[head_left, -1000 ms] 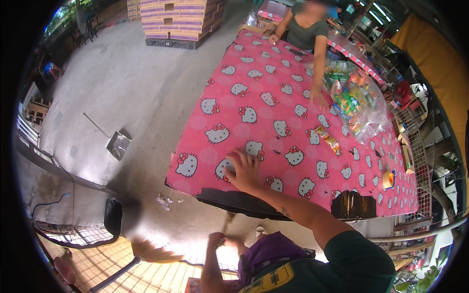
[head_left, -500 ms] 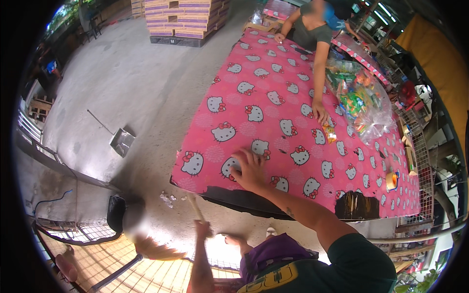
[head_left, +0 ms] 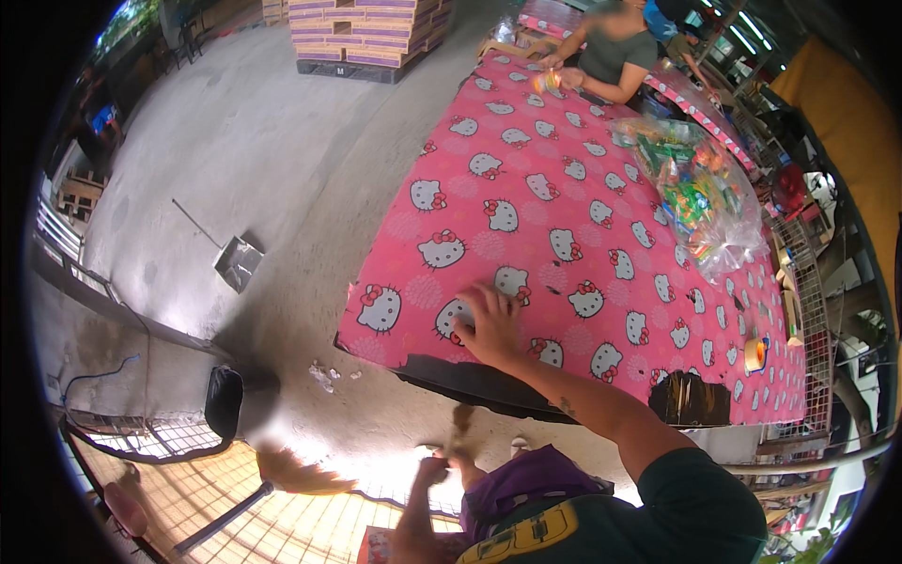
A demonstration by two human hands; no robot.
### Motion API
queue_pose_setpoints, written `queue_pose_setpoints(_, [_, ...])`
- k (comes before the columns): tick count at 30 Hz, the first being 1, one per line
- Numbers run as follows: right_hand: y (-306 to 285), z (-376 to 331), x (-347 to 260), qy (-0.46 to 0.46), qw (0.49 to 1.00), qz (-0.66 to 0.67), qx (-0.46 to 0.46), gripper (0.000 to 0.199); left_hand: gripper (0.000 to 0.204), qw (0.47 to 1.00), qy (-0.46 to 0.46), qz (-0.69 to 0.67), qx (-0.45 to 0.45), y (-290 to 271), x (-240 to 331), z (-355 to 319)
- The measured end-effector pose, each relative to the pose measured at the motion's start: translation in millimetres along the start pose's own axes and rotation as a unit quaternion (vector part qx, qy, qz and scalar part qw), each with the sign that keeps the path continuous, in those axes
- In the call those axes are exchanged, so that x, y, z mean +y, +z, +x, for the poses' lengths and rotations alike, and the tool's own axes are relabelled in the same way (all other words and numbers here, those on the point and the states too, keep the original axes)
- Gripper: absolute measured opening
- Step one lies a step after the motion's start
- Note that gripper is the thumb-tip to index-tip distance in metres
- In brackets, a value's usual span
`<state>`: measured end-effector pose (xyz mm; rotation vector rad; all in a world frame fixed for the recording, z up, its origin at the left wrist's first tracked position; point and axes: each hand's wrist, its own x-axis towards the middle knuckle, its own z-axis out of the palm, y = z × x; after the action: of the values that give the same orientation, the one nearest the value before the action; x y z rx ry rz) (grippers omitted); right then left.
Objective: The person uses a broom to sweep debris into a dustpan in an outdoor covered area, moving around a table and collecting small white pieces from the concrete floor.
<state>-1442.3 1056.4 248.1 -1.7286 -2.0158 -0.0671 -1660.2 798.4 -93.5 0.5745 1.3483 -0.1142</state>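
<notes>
My right hand (head_left: 490, 326) rests on the near left part of a table (head_left: 498, 246) covered in pink cartoon-print sheeting. Its fingers are bent but apart, and nothing shows in them. Below the table's front edge, my left hand (head_left: 432, 470) is closed round a slim stick-like thing (head_left: 460, 425). This brownish thing points up toward the table and is blurred, so its kind is unclear. Across the table, a co-worker holds a small colourful packet (head_left: 548, 82) in both hands.
A clear plastic bag of colourful packets (head_left: 695, 193) lies on the table's right side, near a tape roll (head_left: 755, 353). A long-handled dustpan (head_left: 239, 263), black bin (head_left: 225, 402) and broom (head_left: 296, 472) are at left. Stacked cartons (head_left: 366, 33) stand on a pallet behind.
The co-worker's hand has drawn back from mid-table with the packet. My left hand has moved down and right, swinging the stick-like thing. My right hand stays on the table.
</notes>
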Motion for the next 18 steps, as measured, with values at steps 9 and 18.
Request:
queue_pose_setpoints(9, [9, 5, 6, -0.022, 0.999, -0.023, -0.002, 0.044, 0.025, 0.979, 0.121, 0.091, 0.137, -189, 81, -18])
queue_pose_setpoints(18, [11, -2, 7, -0.022, 0.995, -0.046, -0.092, 0.043, 0.064, 0.929, 0.079, -0.258, 0.255, -65, 41, -124])
